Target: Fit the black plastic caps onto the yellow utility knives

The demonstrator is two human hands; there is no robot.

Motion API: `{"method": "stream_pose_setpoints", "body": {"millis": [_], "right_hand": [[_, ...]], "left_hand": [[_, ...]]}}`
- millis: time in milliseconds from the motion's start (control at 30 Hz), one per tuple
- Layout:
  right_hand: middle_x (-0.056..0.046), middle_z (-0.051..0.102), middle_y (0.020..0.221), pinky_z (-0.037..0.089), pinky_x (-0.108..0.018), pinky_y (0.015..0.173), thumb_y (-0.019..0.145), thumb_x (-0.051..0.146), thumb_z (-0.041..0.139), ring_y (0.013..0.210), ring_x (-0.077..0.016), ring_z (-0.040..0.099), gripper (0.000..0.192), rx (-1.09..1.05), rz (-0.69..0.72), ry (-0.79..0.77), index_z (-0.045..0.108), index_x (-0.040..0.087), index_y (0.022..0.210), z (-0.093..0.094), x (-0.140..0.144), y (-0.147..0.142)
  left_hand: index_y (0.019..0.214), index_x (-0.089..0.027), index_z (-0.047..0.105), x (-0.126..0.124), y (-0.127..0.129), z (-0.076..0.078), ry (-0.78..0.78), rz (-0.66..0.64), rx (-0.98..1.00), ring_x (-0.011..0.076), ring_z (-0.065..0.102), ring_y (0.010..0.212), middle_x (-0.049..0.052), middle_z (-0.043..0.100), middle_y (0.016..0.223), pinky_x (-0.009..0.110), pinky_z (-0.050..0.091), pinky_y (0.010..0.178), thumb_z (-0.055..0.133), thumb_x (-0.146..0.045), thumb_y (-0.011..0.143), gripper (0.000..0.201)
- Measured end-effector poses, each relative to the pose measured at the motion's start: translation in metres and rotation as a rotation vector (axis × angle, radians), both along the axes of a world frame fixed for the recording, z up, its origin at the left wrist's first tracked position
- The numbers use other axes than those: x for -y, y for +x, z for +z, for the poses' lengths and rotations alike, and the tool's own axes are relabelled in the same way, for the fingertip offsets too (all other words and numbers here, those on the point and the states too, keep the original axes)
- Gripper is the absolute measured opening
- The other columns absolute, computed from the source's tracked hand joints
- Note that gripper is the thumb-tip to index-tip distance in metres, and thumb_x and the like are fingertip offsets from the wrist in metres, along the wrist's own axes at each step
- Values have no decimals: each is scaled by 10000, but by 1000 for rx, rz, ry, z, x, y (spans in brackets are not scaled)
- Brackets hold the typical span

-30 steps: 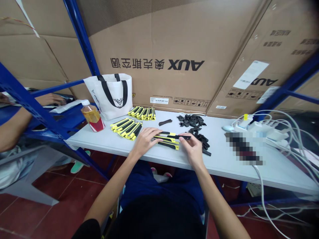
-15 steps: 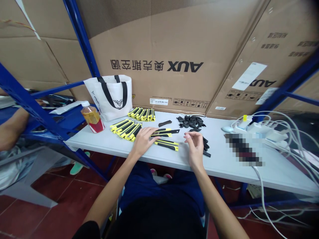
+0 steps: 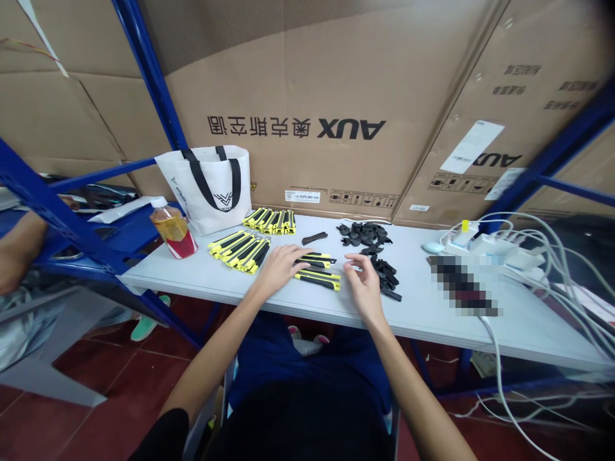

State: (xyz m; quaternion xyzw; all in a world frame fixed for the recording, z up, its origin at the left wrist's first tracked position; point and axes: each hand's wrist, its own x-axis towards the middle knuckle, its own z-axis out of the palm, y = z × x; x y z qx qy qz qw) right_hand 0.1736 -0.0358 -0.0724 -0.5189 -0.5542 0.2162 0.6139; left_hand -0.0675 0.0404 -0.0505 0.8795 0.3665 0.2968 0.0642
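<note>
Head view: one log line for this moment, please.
left hand on yellow-black knives | right hand open, empty, beside black parts | table

- A pixelated patch [image 3: 464, 285] on the table [image 3: 192, 275] hides whatever lies there.
- The left hand [image 3: 281, 266] covers the near ends of the yellow-and-black knives [image 3: 319, 269], so its hold cannot be told.
- The black parts [image 3: 372, 246] are too small to make out singly.
- The co-worker's arm [image 3: 16, 246] is cut off by the left edge and crossed by a blue rack beam [image 3: 57, 208].
- The white cables [image 3: 552, 256] run out at the right edge.
</note>
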Motion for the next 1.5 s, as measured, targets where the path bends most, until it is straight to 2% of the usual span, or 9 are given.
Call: {"method": "stream_pose_setpoints", "body": {"millis": [233, 533, 667, 800, 900, 1000, 1133, 1200, 1500], "right_hand": [[-82, 687, 1170, 512, -377, 886, 966, 442, 646, 1067, -245, 646, 257, -9, -19, 22, 697, 237, 1114, -3, -1, 2], [-87, 701, 1180, 524, -387, 885, 962, 465, 646, 1078, -255, 655, 257, 1, -10, 15, 717, 239, 1061, 0, 0, 1], [-87, 711, 1172, 517, -383, 887, 972, 464, 646, 1080, -257, 660, 251, -9, 3, 20, 720, 240, 1055, -1, -1, 1], [-87, 723, 1167, 515, -385, 896, 981, 454, 626, 1099, -262, 666, 236, 35, 18, 10, 717, 243, 1037, -1, -1, -1], [-84, 726, 1151, 525, -373, 881, 993, 445, 590, 1083, -257, 676, 236, 92, 11, 15, 708, 243, 1023, 3, 2, -1], [-73, 735, 1081, 520, -356, 850, 1024, 411, 523, 1001, -242, 688, 237, 275, 2, 5, 689, 242, 1033, 7, 5, 7], [-39, 744, 911, 446, -331, 733, 1007, 289, 479, 804, -228, 677, 207, 753, -23, -168, 677, 247, 1050, 8, 9, 25], [-42, 753, 943, 414, -319, 700, 1002, 251, 466, 801, -226, 680, 212, 896, -31, -212, 672, 247, 1049, 7, 9, 30], [-58, 746, 1025, 351, -300, 627, 1042, 233, 476, 792, -202, 682, 202, 1101, -96, -182, 673, 239, 1088, 8, 13, 18]], "left_hand": [[1119, -267, 801, -19, 17, 8, -230, -75, -7, 244, 734, 1112, 16, 803, 1205, 317, 529, 992, 697, -280, 1007, 153], [1215, -257, 819, -17, 18, 7, -299, -220, 46, 258, 703, 1245, 59, 765, 1318, 353, 507, 1126, 636, -288, 1042, 254], [1341, -283, 760, -3, 6, 5, -223, -121, 119, 276, 607, 1409, 69, 673, 1490, 421, 429, 1237, 585, -394, 1080, 333], [1201, -256, 777, 12, -12, -9, -119, 2, 290, 240, 666, 1276, 65, 732, 1319, 401, 484, 1190, 556, -413, 1094, 291], [1205, -262, 762, 18, -19, -16, -105, -27, 268, 235, 645, 1298, 61, 711, 1341, 406, 477, 1196, 569, -406, 1090, 267], [1223, -253, 751, 20, -18, -15, -96, -60, 227, 236, 640, 1302, 63, 711, 1345, 402, 469, 1190, 587, -397, 1085, 258], [1178, -250, 760, 21, -15, -12, -146, -96, 140, 240, 672, 1252, 50, 753, 1289, 376, 482, 1142, 659, -407, 1052, 225], [1179, -259, 759, 21, -14, -12, -174, -108, 106, 241, 679, 1244, 41, 768, 1269, 372, 472, 1138, 660, -428, 1051, 234], [1270, -290, 728, 21, -14, -14, -223, -84, 41, 267, 622, 1328, 41, 731, 1342, 391, 425, 1164, 717, -503, 1003, 342]]}}
